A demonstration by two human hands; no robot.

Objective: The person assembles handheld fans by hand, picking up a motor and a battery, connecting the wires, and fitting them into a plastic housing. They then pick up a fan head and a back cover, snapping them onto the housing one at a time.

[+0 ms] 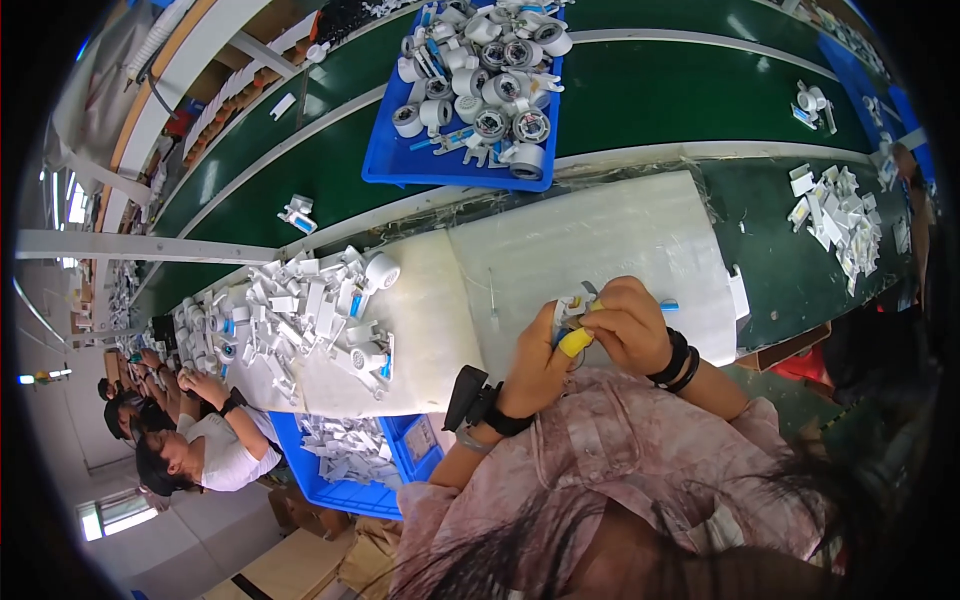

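Observation:
Both my hands meet over the white mat (590, 225) on the bench in front of my chest. My left hand (534, 368) is closed around a small white plastic part (567, 308), mostly hidden by the fingers. A yellow finger cover (575, 342) sits at the tip of what looks like the left thumb. My right hand (630, 325) is bent in a pinch against the same part; a small grey piece (589, 288) sticks up by its fingertips. A thin rod-like tool (493, 293) lies on the mat left of my hands. Right of them is a small blue piece (669, 306).
Piled white plastic parts (305, 300) lie to the left, and flatter white pieces (842, 220) to the right. A blue crate (375, 165) of round white units stands on the green conveyor (690, 95). Another blue bin (315, 485) is below the bench. Other people (215, 440) work farther left.

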